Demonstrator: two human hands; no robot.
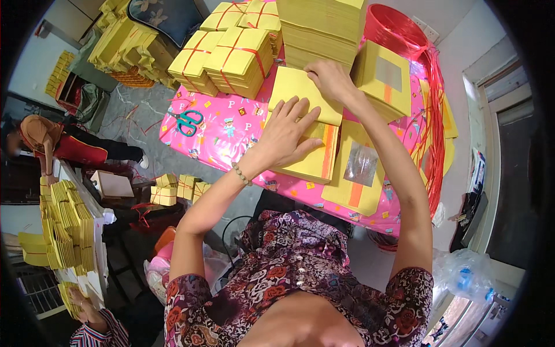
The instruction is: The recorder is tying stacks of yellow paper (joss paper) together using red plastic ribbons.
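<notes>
My left hand [289, 134] lies flat, fingers spread, on a stack of yellow paper [315, 162] with an orange stripe along its right side. A bead bracelet [240, 174] circles that wrist. At the far edge of the stack, my right hand [330, 82] has its fingers curled against a raised yellow sheet [292, 84]; the fingertips are partly hidden. Under my right forearm lies a flat yellow piece [351, 194] with a clear, shiny patch. A yellow stack [388, 81] with a grey patch stands beyond that forearm.
Tied yellow bundles [234, 58] and a tall stack [318, 34] stand at the back of the pink-covered table [202, 139]. Green-handled scissors [188, 122] lie at left. Red strands [430, 133] hang at right below a red basket [396, 29]. Two other people work at a left table.
</notes>
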